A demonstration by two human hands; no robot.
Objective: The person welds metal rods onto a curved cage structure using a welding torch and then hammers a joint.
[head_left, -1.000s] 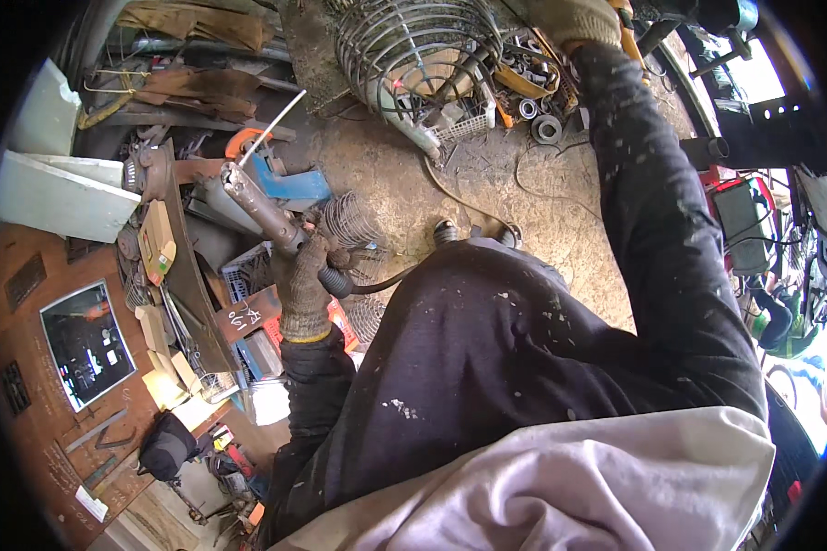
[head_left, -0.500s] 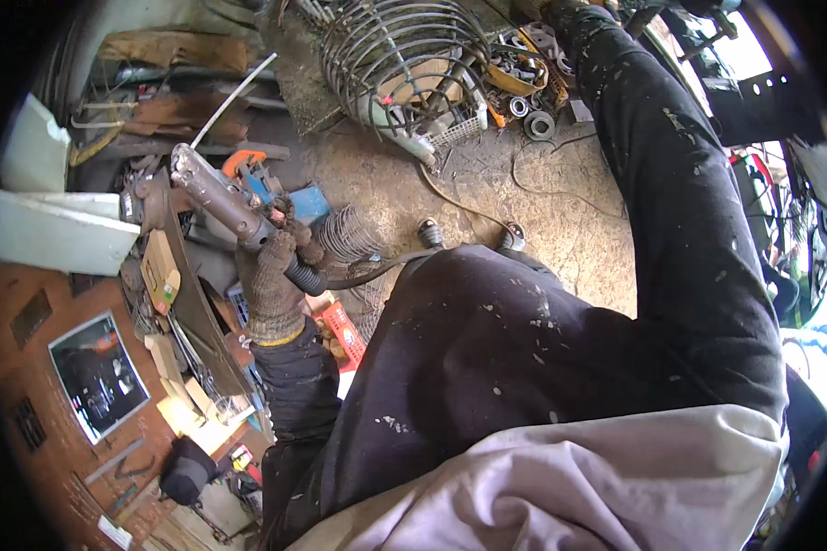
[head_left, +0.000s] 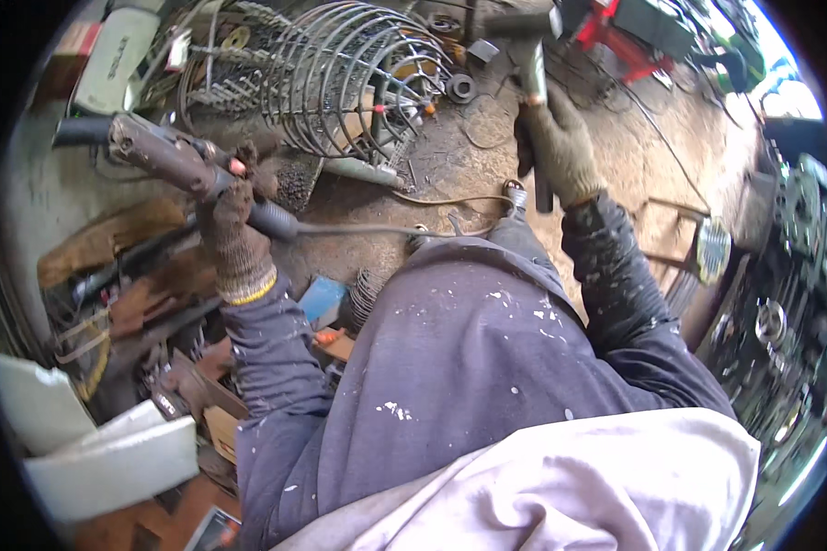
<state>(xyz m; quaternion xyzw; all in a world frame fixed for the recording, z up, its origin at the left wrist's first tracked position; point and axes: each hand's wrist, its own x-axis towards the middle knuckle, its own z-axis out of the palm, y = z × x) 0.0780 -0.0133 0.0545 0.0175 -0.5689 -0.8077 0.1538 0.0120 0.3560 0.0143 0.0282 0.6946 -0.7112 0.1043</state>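
My left hand (head_left: pixel 239 234), in a dirty knitted glove, is closed round a worn, brownish welding electrode holder (head_left: pixel 161 158). A ribbed black sleeve and a cable (head_left: pixel 358 230) run from its near end toward my body. The holder points to the far left; no rod shows clearly at its tip. My right hand (head_left: pixel 563 151), gloved too, is wrapped round the handle of a hammer (head_left: pixel 535 69). The hammer's dark head is farthest from me, at the top of the view. Between the hands and farther off lies a round cage of bent metal rods (head_left: pixel 354 78).
A dark metal ring (head_left: pixel 460 88) lies beside the cage. A red and black thing (head_left: pixel 616 41) stands at far right, with cords on the floor. Near my left arm are pale panels (head_left: pixel 119 468), a blue box (head_left: pixel 322 301) and coiled wire. Metal parts (head_left: pixel 781 312) crowd the right.
The view has turned. My right arm, earlier stretched far forward with its hand at the top edge, is drawn back and shows the hammer. The electrode holder's thin pale rod no longer shows.
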